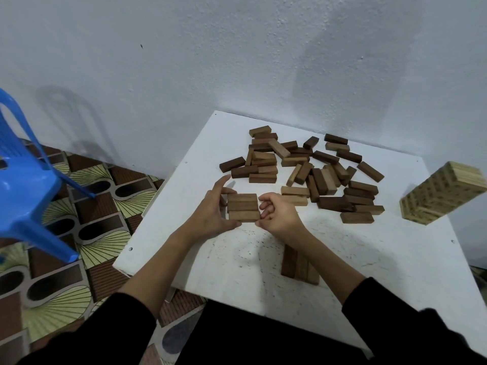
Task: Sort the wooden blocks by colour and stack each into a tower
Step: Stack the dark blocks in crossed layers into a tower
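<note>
Head: hands (214, 206) around block row (242, 207).

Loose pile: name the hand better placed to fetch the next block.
Probably right. The right hand lies nearer the pile, fingers curled and holding nothing; the left hand steadies the row.
</note>
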`<state>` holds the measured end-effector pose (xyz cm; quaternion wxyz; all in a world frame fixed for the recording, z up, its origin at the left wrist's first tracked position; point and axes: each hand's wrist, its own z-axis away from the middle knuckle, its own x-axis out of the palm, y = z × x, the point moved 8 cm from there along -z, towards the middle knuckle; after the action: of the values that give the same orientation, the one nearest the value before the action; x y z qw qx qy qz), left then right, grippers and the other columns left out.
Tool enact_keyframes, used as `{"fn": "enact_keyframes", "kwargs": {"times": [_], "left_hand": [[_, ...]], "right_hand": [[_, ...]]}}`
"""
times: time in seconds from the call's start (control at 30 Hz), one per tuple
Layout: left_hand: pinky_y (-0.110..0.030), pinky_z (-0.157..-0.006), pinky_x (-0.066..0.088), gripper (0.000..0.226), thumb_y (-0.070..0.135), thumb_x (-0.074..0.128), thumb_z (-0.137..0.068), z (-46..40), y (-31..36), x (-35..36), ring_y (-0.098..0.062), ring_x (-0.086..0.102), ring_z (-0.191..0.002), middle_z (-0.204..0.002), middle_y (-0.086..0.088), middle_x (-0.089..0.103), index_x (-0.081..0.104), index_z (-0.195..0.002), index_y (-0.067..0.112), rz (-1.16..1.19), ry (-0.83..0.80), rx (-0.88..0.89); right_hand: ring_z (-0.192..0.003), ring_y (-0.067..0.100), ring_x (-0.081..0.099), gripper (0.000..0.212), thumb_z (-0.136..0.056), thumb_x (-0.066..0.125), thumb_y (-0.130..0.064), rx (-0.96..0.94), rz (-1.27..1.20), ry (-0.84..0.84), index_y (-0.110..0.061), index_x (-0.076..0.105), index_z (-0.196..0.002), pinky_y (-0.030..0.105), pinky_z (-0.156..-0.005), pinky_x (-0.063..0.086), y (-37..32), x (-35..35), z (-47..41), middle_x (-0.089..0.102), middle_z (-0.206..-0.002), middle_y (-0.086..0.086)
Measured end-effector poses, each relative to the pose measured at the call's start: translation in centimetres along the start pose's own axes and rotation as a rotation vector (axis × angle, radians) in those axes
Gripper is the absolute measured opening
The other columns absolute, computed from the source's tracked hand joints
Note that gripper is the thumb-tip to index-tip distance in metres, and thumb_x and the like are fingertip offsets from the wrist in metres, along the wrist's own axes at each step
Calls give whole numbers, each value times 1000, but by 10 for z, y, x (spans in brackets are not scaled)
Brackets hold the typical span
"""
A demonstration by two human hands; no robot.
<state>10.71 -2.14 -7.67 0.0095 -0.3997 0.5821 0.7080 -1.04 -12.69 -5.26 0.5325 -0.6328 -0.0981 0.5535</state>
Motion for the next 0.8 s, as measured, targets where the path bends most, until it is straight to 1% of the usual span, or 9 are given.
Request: {"fn": "enact_keyframes", "kwargs": {"times": [0.17, 0.33, 0.47, 0.57, 0.67, 0.73, 0.8], "left_hand": [[-9, -74, 42, 109, 20, 86, -65, 0, 2, -1, -12, 51, -93, -124, 6, 47, 15, -146, 32, -1, 8, 10], [-5, -71, 41, 109, 18, 86, -65, 2, 3, -3, -9, 51, -91, -122, 6, 49, 15, -147, 31, 3, 18, 24], [-5, -71, 40, 109, 17, 86, -65, 2, 4, -3, -11, 52, -92, -123, 5, 49, 15, -147, 31, 10, 18, 28], [-8, -72, 40, 109, 17, 86, -64, 2, 4, -3, -14, 52, -91, -124, 4, 49, 16, -146, 30, 12, 19, 32], [-13, -75, 42, 110, 17, 87, -63, 1, 3, -4, -14, 51, -90, -125, 3, 50, 16, -146, 30, 12, 7, 40], [-11, -75, 42, 111, 17, 87, -63, 0, 1, -4, -13, 50, -90, -125, 3, 49, 15, -146, 31, 12, 2, 40], [-9, -74, 42, 110, 17, 87, -63, 0, 0, -4, -12, 50, -90, -125, 4, 49, 16, -146, 30, 9, -1, 36]], "right_hand": [[-75, 10, 54, 54, -75, 74, 2, -1, -3, -2, -10, 51, -122, 20, -71, 53, 1, 1, -1, 53, -97, 1], [-72, 9, 54, 53, -74, 74, 2, -6, -6, -8, -11, 51, -120, 12, -62, 50, 2, 3, -3, 52, -94, -2], [-72, 8, 54, 53, -74, 74, 2, -10, -11, -5, -11, 52, -120, 11, -61, 50, 3, 3, -4, 52, -94, -2], [-75, 10, 55, 60, -72, 77, 0, -23, 5, -1, -12, 49, -125, 16, -66, 52, 2, 2, -4, 51, -107, 0], [-81, 13, 55, 78, -70, 80, -5, -35, 52, -15, -16, 39, -136, 23, -71, 53, -2, 1, -6, 44, -121, -3], [-83, 15, 55, 87, -70, 81, -6, -75, 73, -68, -18, 32, -142, 23, -69, 52, -7, 2, -8, 40, -131, -2], [-83, 15, 54, 92, -71, 80, -6, -106, 72, -127, -19, 27, -145, 23, -68, 52, -11, 4, -8, 36, -136, -1]]}}
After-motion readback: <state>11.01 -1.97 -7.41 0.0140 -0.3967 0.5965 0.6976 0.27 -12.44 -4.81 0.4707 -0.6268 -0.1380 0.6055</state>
